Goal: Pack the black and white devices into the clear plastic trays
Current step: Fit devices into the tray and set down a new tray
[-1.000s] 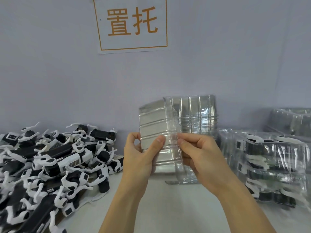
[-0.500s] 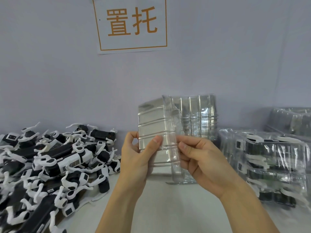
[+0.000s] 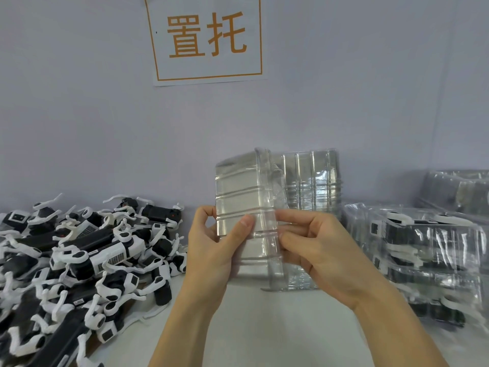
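Hands at frame centre: left hand (image 3: 211, 250) and right hand (image 3: 317, 247) both pinch one clear plastic tray (image 3: 243, 197) upright between them. Empty tray stack (image 3: 315, 181) just behind. Loose black and white devices (image 3: 87, 258) heaped lower left; packed trays (image 3: 423, 247) right. Orange-lettered sign (image 3: 206, 38) upper centre.

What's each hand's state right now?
Left hand: grips the clear plastic tray, thumb pressed on its front.
Right hand: pinches the same tray's right edge with curled fingers.
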`<state>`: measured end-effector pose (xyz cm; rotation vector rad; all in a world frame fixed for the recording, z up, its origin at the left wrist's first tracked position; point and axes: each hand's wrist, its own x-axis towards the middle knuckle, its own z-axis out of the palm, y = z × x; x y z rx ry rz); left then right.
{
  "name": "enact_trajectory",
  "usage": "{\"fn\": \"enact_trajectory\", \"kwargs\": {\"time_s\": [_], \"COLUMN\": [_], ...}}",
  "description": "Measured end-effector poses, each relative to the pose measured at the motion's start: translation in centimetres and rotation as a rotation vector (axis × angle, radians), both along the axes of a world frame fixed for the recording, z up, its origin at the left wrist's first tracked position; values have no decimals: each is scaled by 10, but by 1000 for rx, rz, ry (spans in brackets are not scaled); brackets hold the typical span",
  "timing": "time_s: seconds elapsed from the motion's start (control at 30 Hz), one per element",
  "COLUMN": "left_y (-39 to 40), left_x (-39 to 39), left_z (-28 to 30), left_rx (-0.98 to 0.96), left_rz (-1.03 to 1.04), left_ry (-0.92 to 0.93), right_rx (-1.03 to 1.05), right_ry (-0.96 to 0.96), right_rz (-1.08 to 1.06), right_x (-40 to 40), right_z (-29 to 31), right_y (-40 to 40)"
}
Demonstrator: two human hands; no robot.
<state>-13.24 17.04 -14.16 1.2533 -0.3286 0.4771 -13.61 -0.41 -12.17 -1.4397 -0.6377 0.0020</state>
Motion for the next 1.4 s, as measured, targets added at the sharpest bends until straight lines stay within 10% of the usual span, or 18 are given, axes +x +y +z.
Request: {"fn": "enact_trajectory", "kwargs": {"time_s": [0.57,1.4], "left_y": [-11,-8], "left_x": [-4,-6], "left_z": [13,0], "left_rx": [657,479], "left_rz": [299,489], "left_ry": [-206,-196], "right_rx": [168,186], "right_ry": [-285,-88], "right_rz": [-219,-239], "right_x": [-9,-7], "right_z": [7,1], "right_y": [20,32]}}
